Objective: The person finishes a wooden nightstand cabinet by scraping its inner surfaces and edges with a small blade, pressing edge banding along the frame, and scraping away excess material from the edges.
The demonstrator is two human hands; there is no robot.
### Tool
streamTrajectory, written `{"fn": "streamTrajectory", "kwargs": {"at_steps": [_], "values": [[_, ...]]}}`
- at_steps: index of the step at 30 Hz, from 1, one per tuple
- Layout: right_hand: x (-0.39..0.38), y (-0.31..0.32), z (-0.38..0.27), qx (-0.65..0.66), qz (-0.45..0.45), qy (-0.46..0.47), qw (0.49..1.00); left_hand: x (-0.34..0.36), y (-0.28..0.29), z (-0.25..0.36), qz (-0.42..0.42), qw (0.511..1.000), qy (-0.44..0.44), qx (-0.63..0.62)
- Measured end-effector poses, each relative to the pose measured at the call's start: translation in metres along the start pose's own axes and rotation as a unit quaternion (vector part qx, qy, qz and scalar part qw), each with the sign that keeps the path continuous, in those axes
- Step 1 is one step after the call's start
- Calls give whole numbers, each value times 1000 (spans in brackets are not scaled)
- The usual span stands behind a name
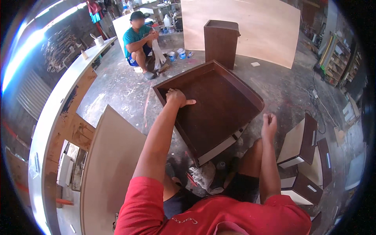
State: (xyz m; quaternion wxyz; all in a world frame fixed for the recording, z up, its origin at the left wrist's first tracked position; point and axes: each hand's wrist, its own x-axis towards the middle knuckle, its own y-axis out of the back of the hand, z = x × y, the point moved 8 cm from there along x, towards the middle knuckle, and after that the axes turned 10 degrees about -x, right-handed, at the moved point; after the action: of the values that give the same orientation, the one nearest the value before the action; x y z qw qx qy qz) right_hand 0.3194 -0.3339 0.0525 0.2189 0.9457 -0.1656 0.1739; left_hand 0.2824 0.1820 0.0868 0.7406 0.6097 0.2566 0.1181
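Observation:
A dark brown wooden furniture piece (221, 103), shaped like a shallow open box with raised rims, stands tilted before me. My left hand (178, 98) grips its left rim, fingers over the edge and thumb stretched out inside. Just off its right corner, my right hand (269, 124) hangs in the air with the fingers curled together. Whatever those fingers may hold is too small to make out. Below the piece's near edge, a crumpled whitish cloth (204, 176) lies on the floor between my legs.
Drawers with dark fronts (303, 143) stand at the right. A pale panel (113, 156) and a long white-topped bench (58, 102) take up the left. Behind are a brown cabinet (220, 45), a large plywood sheet (266, 27), paint cans (181, 54) and a seated person (137, 43) holding white cloth.

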Motion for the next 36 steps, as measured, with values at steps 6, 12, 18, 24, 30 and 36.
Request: {"fn": "streamTrajectory", "kwargs": {"at_steps": [6,12,18,24,30,36], "values": [[14,-11,9,26,11,23,999,-1,5,8,52,979,-186,-62],[10,-7,-1,-8,-16,-4,1000,-28,24,13,46,995,-73,-52],[3,1,31,68,-1,-39,997,-29,14,18,13,1000,17,9],[5,5,28,53,-22,-9,998,-43,26,25,-10,998,8,64],[3,10,28,-26,-112,-1,993,-79,26,21,-53,990,-133,12],[-16,-26,-1,-40,-172,-20,984,-146,11,-32,295,804,-362,-369]]}}
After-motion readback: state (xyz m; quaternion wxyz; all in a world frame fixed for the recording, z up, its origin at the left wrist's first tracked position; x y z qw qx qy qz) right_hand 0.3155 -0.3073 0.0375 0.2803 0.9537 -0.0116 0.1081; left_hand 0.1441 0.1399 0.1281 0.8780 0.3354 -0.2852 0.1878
